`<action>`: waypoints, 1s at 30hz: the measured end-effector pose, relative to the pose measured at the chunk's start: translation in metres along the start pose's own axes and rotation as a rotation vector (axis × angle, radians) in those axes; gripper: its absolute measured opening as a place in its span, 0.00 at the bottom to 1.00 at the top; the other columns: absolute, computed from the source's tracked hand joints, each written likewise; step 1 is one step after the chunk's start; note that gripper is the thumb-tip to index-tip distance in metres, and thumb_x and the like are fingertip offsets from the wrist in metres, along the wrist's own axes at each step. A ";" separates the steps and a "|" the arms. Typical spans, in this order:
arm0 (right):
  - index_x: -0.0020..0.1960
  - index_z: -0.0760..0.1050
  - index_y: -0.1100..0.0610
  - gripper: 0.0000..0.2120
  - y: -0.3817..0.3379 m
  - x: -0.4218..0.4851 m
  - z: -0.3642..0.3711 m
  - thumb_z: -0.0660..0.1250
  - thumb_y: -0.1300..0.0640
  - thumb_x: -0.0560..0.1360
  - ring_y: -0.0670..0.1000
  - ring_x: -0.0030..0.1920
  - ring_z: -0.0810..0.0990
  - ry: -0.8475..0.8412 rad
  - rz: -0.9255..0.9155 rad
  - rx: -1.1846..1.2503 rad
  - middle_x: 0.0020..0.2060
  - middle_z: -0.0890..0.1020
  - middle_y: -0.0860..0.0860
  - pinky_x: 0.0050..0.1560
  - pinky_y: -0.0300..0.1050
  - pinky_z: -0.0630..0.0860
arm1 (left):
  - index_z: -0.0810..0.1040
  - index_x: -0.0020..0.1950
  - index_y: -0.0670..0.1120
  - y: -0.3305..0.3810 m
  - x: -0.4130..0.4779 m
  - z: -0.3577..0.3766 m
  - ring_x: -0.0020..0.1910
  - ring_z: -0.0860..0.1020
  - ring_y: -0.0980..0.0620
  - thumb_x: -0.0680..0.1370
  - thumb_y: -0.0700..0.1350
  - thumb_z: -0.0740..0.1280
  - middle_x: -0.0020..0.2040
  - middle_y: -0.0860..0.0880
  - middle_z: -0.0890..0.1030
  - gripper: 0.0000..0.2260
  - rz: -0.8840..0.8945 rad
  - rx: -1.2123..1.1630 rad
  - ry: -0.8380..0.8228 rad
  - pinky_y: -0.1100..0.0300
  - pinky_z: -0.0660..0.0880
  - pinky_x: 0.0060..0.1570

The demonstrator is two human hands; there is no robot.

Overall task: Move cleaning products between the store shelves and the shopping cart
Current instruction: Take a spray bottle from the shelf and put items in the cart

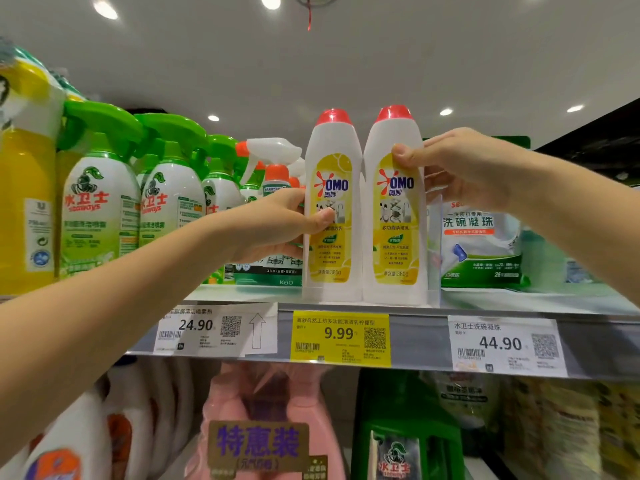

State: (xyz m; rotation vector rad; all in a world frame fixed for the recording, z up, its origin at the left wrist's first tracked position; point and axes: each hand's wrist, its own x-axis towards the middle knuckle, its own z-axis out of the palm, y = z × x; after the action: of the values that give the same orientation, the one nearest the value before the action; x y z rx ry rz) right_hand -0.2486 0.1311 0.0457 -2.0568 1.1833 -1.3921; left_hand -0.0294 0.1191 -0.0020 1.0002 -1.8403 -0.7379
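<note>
above and left of the yellow tag (341, 337), the left hand (277, 223) wraps the left bottle (332, 143) at mid-label, thumb in front. above and right of the tag, the right hand (460, 168) grips the right bottle (391, 136) just under its shoulder. both bottles stand upright on the shelf (519, 301) straight above the tag, side by side. they look like stiff, smooth plastic, probably full and fairly heavy; the mid-body seems the surest hold.
</note>
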 end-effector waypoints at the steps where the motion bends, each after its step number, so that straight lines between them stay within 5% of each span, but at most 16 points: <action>1: 0.54 0.80 0.58 0.16 -0.001 -0.001 -0.001 0.69 0.48 0.73 0.51 0.48 0.85 -0.001 -0.005 0.002 0.46 0.86 0.52 0.50 0.48 0.80 | 0.74 0.54 0.52 -0.001 0.000 0.000 0.47 0.81 0.54 0.77 0.44 0.65 0.50 0.51 0.82 0.06 0.006 -0.012 0.000 0.56 0.78 0.42; 14: 0.49 0.80 0.55 0.12 0.009 -0.010 0.007 0.66 0.47 0.75 0.48 0.43 0.85 0.032 -0.073 0.055 0.43 0.86 0.49 0.44 0.44 0.79 | 0.78 0.55 0.49 -0.017 -0.002 -0.006 0.49 0.83 0.54 0.72 0.50 0.65 0.49 0.53 0.85 0.13 0.049 -0.087 -0.062 0.60 0.81 0.45; 19: 0.53 0.80 0.56 0.15 0.015 -0.016 0.012 0.65 0.47 0.75 0.50 0.49 0.84 0.030 -0.071 0.120 0.48 0.86 0.51 0.58 0.51 0.78 | 0.77 0.56 0.48 -0.019 -0.010 -0.011 0.49 0.84 0.54 0.76 0.50 0.62 0.50 0.52 0.85 0.12 0.046 -0.063 -0.081 0.62 0.81 0.45; 23: 0.53 0.81 0.53 0.22 0.024 -0.028 0.015 0.64 0.38 0.69 0.52 0.58 0.80 0.071 -0.101 0.051 0.50 0.85 0.48 0.70 0.61 0.66 | 0.76 0.60 0.43 -0.021 -0.021 -0.031 0.47 0.84 0.52 0.78 0.48 0.63 0.51 0.47 0.83 0.13 0.151 0.001 0.184 0.64 0.81 0.44; 26: 0.53 0.80 0.50 0.19 0.036 -0.035 0.017 0.60 0.38 0.75 0.49 0.60 0.77 0.124 -0.106 0.085 0.52 0.84 0.45 0.73 0.61 0.60 | 0.74 0.63 0.42 -0.029 -0.018 -0.049 0.49 0.80 0.53 0.78 0.46 0.66 0.54 0.48 0.80 0.15 0.256 0.228 0.479 0.66 0.79 0.42; 30: 0.52 0.79 0.50 0.16 0.036 -0.039 0.025 0.58 0.41 0.78 0.49 0.61 0.76 0.167 -0.095 0.153 0.48 0.84 0.43 0.73 0.59 0.60 | 0.70 0.66 0.43 -0.042 -0.003 -0.050 0.45 0.74 0.59 0.75 0.52 0.70 0.52 0.51 0.76 0.24 0.149 0.548 0.469 0.69 0.71 0.40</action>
State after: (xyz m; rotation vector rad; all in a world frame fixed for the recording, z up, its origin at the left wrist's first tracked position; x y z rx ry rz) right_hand -0.2480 0.1387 -0.0123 -1.9445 1.0189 -1.6723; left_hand 0.0304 0.0970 -0.0160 1.2335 -1.6934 0.1108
